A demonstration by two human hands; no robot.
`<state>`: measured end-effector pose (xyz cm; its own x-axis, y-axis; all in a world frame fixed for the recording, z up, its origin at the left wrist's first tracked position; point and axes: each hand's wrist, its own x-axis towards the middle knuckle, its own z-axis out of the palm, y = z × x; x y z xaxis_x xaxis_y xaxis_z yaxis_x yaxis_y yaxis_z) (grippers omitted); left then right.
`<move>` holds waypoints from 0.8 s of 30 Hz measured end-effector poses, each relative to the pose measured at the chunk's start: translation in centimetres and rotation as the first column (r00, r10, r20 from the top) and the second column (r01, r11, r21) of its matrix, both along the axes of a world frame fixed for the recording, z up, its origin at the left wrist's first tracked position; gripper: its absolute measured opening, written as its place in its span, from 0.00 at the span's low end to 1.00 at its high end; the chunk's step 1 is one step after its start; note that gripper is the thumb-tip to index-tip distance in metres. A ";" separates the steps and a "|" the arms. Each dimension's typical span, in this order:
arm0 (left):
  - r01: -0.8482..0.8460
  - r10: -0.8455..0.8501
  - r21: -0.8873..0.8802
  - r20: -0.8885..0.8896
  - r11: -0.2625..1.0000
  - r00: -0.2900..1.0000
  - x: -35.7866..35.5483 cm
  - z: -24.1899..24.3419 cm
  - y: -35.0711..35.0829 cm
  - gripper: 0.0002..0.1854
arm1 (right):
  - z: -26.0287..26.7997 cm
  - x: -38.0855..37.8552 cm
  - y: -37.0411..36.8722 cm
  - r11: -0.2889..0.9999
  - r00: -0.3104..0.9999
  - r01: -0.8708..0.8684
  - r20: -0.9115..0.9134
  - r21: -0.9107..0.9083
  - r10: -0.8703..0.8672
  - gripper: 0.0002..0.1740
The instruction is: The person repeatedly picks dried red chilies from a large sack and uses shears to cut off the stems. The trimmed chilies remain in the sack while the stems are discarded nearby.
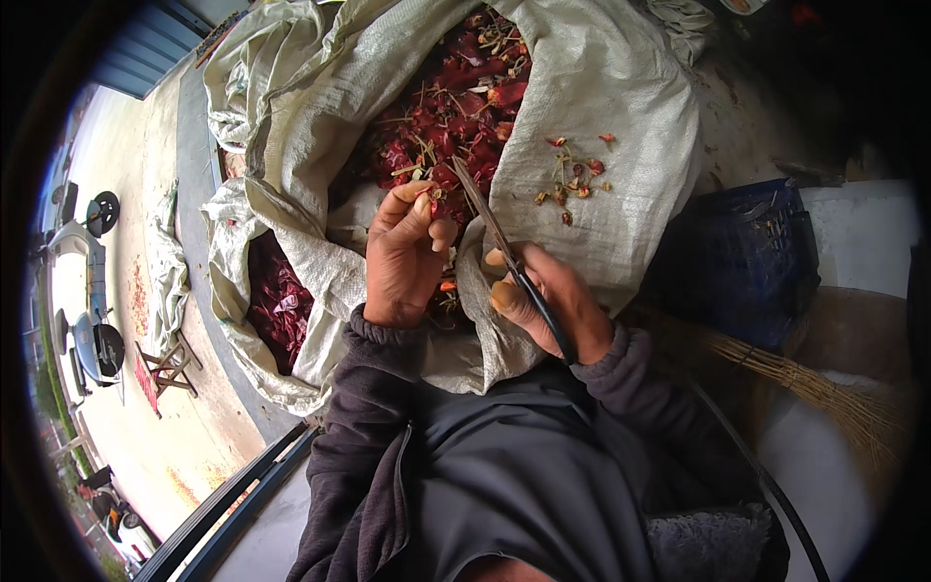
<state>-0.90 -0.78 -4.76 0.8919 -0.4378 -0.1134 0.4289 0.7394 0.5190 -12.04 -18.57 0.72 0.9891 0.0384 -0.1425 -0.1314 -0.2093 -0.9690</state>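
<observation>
Before me a large white woven sack (582,80) lies open, full of dried red chili peppers (465,94) with stems among them. Between the thumb and fingertips of my left hand (407,254) is a dried red chili pepper (438,198), its stem end facing up. My right hand (556,298) grips a pair of scissors (489,211) with dark handles. The blades look closed, and their tips point up and left, just right of the held pepper. Several cut stem ends (574,178) lie on the sack's folded cloth to the right.
At left, a smaller white sack (222,291) holds darker red pieces (280,305). A dark blue plastic crate (742,254) and a straw broom (800,378) are on the right. Outside stand a folding stool (166,371) and a scooter (87,305). A black cable (764,473) curves at lower right.
</observation>
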 end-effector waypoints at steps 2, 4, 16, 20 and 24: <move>0.019 -0.019 -0.044 0.001 0.999 1.000 0.2 -0.7 0.6 0.08 | 0.2 -0.2 -0.5 0.995 0.999 -0.021 0.036 -0.094 0.025 0.41; 0.023 -0.023 -0.055 -0.004 0.998 1.000 0.2 -0.7 0.7 0.08 | 0.2 -0.1 -0.7 0.975 0.989 0.002 0.142 -0.223 0.030 0.46; 0.077 -0.081 0.058 0.074 0.995 0.994 -0.4 -0.4 0.2 0.10 | -0.3 0.3 -0.7 0.689 0.970 0.128 0.235 -0.713 0.064 0.58; 0.082 -0.086 0.101 0.035 0.992 0.996 -0.4 -0.9 0.1 0.10 | -0.5 0.2 -0.9 0.677 0.949 0.156 0.300 -0.720 0.101 0.53; 0.099 -0.101 0.068 0.016 0.993 0.995 -0.5 -1.0 0.0 0.10 | -0.5 0.1 -0.8 0.653 0.952 0.154 0.289 -0.742 0.104 0.56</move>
